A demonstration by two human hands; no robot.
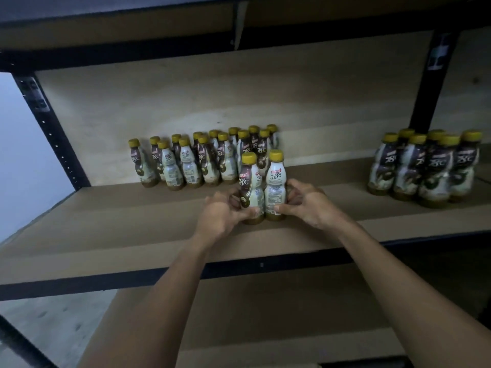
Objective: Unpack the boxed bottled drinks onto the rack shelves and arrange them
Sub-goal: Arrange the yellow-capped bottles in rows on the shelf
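Two yellow-capped drink bottles stand side by side on the middle shelf [132, 235]. My left hand [223, 213] grips the left bottle [249, 181] low on its body. My right hand [305, 201] grips the right bottle [276, 179] the same way. Just behind them, several matching bottles [202, 160] stand in two rows against the back of the shelf. Both forearms reach in over the shelf's front edge.
A second cluster of several bottles [425, 168] stands at the right, beyond a black upright post [433, 83]. Another black post [50, 128] slants at the left. The upper shelf [132, 35] hangs overhead, and a lower shelf [265, 301] lies below.
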